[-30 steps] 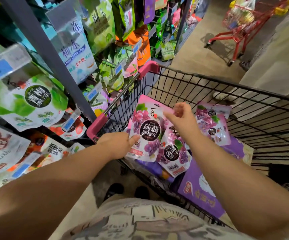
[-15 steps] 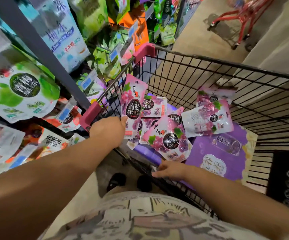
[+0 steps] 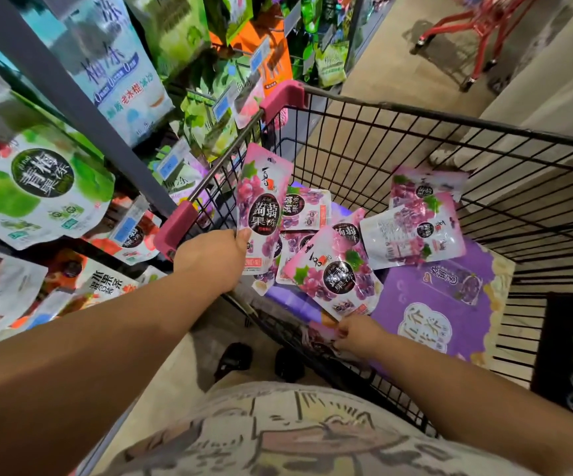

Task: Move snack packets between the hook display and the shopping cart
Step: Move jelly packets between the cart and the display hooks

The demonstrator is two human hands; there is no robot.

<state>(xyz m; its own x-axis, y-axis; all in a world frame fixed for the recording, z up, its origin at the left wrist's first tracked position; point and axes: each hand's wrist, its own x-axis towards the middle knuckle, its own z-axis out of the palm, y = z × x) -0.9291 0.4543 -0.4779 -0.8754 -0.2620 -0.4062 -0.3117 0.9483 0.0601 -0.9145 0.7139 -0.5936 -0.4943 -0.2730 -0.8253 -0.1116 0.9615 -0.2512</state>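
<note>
Lowered since a second ago, the right hand (image 3: 358, 336) is curled on a pink packet (image 3: 321, 333) by the near wall of the cart (image 3: 450, 123). An upright packet (image 3: 264, 214) is gripped by the left hand (image 3: 212, 259) and is best kept hole-up for the display (image 3: 54, 73) to its left.

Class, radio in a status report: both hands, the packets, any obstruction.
Left hand grips grape packet upright over cart. Right hand pinches second packet at near wall. No obstruction seen.

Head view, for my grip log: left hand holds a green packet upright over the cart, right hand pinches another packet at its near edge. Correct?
Not green: in the head view the left hand holds a pink grape packet; the cart, right hand and other packet are as stated.
</note>
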